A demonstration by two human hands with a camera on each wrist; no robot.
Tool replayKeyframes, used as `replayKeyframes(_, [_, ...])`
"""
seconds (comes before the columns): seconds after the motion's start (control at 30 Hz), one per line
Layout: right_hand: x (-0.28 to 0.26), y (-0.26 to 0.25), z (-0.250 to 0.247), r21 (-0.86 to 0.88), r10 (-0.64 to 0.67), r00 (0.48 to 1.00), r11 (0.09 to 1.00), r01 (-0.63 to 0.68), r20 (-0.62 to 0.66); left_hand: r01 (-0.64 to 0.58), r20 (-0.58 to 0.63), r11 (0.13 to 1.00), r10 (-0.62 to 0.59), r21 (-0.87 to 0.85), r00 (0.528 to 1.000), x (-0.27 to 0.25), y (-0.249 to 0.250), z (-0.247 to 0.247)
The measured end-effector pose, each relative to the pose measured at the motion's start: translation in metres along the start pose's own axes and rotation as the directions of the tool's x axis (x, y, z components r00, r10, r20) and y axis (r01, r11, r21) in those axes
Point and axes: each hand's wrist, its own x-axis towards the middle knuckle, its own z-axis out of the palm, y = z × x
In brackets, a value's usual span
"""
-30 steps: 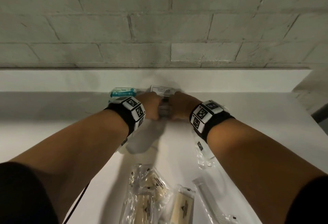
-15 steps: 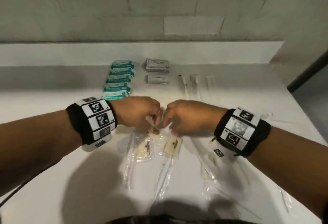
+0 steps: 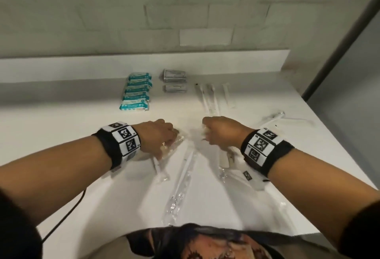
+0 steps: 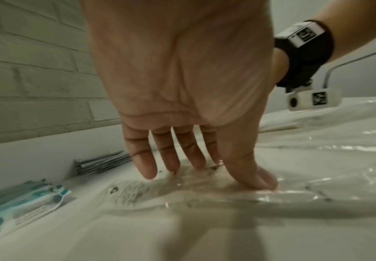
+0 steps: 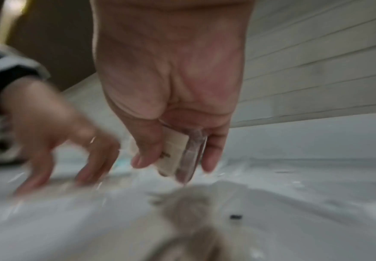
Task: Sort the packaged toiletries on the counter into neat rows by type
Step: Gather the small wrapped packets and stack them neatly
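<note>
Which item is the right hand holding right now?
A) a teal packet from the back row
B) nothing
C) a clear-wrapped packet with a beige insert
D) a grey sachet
C: in the right wrist view the right hand pinches a clear-wrapped packet with a beige insert between thumb and fingers, lifted off the counter.

bathroom | white counter (image 3: 61, 102) | brick-tile wall (image 3: 102, 12) | packaged toiletries (image 3: 136, 92)

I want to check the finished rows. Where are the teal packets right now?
In the head view, the teal packets lie in a neat row at the back left of the counter, just left of the grey sachets and beyond the left hand.
</note>
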Motion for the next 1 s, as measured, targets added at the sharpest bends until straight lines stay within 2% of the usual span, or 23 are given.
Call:
replayKeyframes(0.03, [-0.006,0.005,-0.007,0.042,0.059,0.998,0.997,-0.058,-0.016,0.024,0.006,0.999,-0.023,-0.03,1.0,0.002,-0.001,0.001])
replayKeyframes(0.17, [-0.036,0.033,-0.029,0.006,0.271,0.96,0.963,-0.271,-0.07,0.108,0.035,0.988,-0.104,-0.114,0.994,0.003,0.003,0.004])
replayKeyframes(0.23, [-0.05,0.044,-0.032,0.068,0.37,0.928,0.928,-0.367,-0.038,0.131,0.0,0.98,-0.133,-0.15,0.991,0.003,0.006,0.004])
replayKeyframes(0.3, [-0.065,0.047,-0.029,0.093,0.436,0.898,0.893,-0.439,0.059,0.115,-0.044,0.973,-0.126,-0.2,0.991,0.003,0.006,0.001])
replayKeyframes(0.37, [-0.073,0.047,-0.023,0.032,0.408,0.902,0.909,-0.416,0.143,0.11,-0.031,0.97,-0.12,-0.217,0.992,0.002,0.004,-0.002])
replayKeyframes(0.47, [-0.075,0.042,-0.009,0.005,0.292,0.935,0.954,-0.299,0.201,0.122,0.068,0.975,-0.111,-0.188,0.991,-0.001,0.003,-0.006])
replayKeyframes(0.6, [-0.07,0.028,-0.003,-0.034,0.236,0.937,0.971,-0.236,0.259,0.086,0.124,0.987,-0.069,-0.137,0.99,-0.005,0.006,-0.009])
replayKeyframes(0.73, [-0.063,0.021,0.001,-0.124,0.289,0.923,0.956,-0.265,0.254,0.08,0.056,0.995,-0.077,-0.056,0.995,-0.002,0.008,0.002])
replayKeyframes(0.83, [-0.063,0.023,-0.006,-0.193,0.254,0.951,0.956,-0.22,0.176,0.125,-0.016,0.984,-0.128,-0.13,0.992,0.0,0.008,0.009])
replayKeyframes(0.9, [-0.06,0.025,-0.011,-0.203,0.198,0.97,0.965,-0.169,0.137,0.159,-0.015,0.968,-0.165,-0.196,0.986,0.001,0.009,0.009])
replayKeyframes(1.0, [-0.057,0.022,-0.006,-0.23,0.137,0.964,0.97,-0.084,0.23,0.126,-0.032,0.974,-0.134,-0.191,0.99,0.001,0.011,0.003])
